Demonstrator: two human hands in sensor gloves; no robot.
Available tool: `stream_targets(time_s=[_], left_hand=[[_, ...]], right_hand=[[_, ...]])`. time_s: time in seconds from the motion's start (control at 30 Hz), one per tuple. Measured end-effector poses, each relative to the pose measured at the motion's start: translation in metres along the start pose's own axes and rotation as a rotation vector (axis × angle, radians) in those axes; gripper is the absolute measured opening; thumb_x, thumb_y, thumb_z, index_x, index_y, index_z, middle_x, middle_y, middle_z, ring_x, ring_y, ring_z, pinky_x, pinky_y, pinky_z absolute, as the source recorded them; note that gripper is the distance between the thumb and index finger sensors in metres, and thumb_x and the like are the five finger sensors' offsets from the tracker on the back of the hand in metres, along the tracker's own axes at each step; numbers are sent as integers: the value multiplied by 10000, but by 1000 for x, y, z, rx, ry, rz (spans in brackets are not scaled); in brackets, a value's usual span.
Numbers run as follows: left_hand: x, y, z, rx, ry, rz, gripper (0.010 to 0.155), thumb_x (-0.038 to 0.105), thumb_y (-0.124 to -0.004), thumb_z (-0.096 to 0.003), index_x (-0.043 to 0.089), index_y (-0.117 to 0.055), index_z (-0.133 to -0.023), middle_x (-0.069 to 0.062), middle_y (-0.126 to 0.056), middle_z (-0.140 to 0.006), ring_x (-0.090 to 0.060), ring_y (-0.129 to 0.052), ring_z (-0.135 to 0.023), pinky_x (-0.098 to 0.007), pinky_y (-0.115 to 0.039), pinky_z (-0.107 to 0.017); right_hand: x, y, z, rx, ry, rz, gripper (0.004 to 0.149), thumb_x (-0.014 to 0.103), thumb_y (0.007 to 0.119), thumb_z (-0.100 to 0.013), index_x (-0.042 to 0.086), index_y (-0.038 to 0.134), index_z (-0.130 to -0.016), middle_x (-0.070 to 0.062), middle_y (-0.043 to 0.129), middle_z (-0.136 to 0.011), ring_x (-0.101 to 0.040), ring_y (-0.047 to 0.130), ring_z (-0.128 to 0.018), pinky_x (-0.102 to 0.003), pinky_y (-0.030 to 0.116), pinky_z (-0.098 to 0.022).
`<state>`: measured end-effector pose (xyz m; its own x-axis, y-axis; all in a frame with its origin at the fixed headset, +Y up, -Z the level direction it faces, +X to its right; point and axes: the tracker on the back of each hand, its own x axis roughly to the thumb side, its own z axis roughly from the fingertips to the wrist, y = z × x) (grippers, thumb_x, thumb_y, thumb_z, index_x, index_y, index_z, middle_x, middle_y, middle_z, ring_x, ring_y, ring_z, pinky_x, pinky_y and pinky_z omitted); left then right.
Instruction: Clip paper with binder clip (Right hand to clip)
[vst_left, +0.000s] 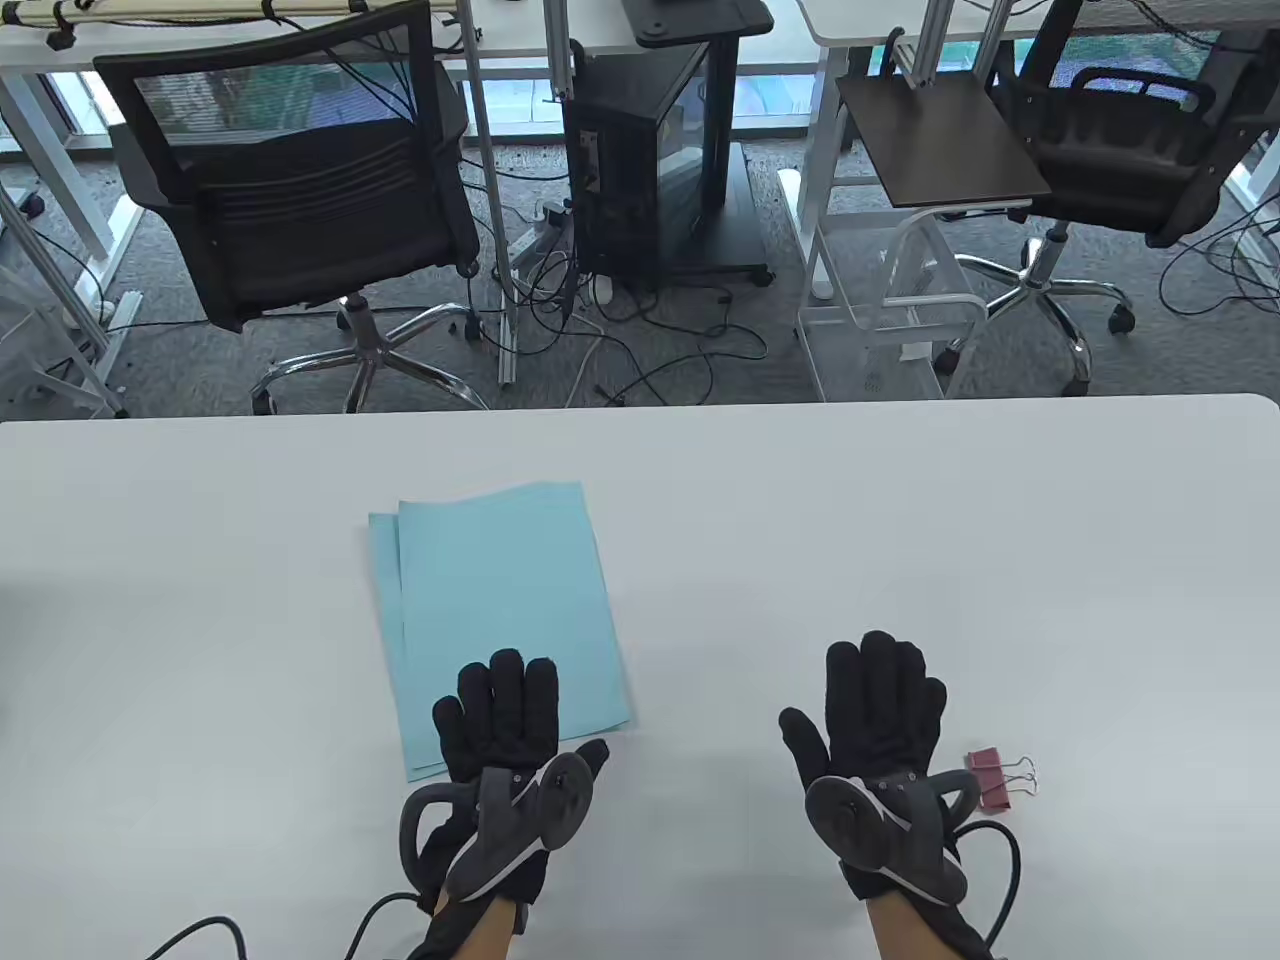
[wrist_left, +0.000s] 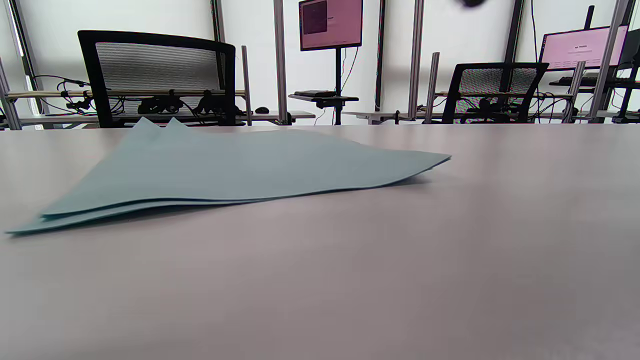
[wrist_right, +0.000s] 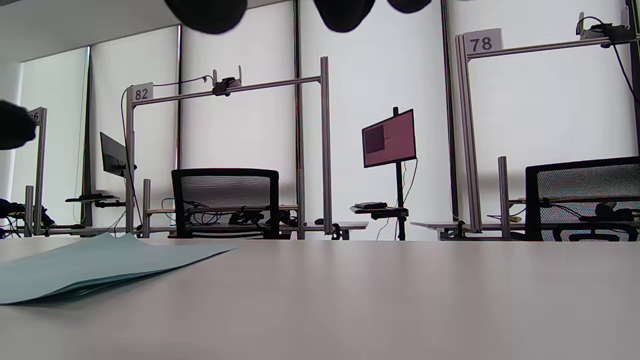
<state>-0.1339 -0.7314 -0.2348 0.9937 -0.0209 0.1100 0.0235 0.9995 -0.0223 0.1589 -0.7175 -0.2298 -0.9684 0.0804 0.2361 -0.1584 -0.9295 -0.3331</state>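
Light blue sheets of paper lie slightly fanned on the white table; they also show in the left wrist view and the right wrist view. A pink binder clip with wire handles lies on the table just right of my right hand. My left hand lies flat, fingers spread, over the paper's near right corner. My right hand is flat and empty on the bare table, its fingertips at the top of the right wrist view.
Beyond the table's far edge stand two black office chairs, a computer tower on a stand and a white cart. Cables trail from both hands at the near edge.
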Motion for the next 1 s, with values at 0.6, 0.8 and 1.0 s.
stream_targets(time_s=[0.6,0.8,1.0], left_hand=[[1,3,-4,-30,-15,21,851,672,-433,-598,141,-148,-1198,-220,-139,-1265,-531,-202,-1133,-683,-241,-779],[-18,16,-24,-33,41,62,875,694,-450,-587,144,-171,-1208,-217,-162,-1276,-535,-223,-1141,-704,-244,-774],[-64,14,-60,-110,236,179,928,726,-466,-571,132,-139,-1205,-249,-133,-1266,-578,-213,-1120,-722,-233,-760]], right_hand=[[-2,2,-1,32,13,-22,784,393,532,-652,-198,311,-1118,-518,200,-1077,-762,214,-908,-855,291,-568],[-2,3,-1,50,12,-28,786,395,535,-651,-198,316,-1119,-521,202,-1076,-762,216,-908,-858,295,-565],[-5,3,-1,60,27,-39,789,397,537,-651,-200,319,-1119,-526,203,-1075,-767,218,-905,-861,300,-561]])
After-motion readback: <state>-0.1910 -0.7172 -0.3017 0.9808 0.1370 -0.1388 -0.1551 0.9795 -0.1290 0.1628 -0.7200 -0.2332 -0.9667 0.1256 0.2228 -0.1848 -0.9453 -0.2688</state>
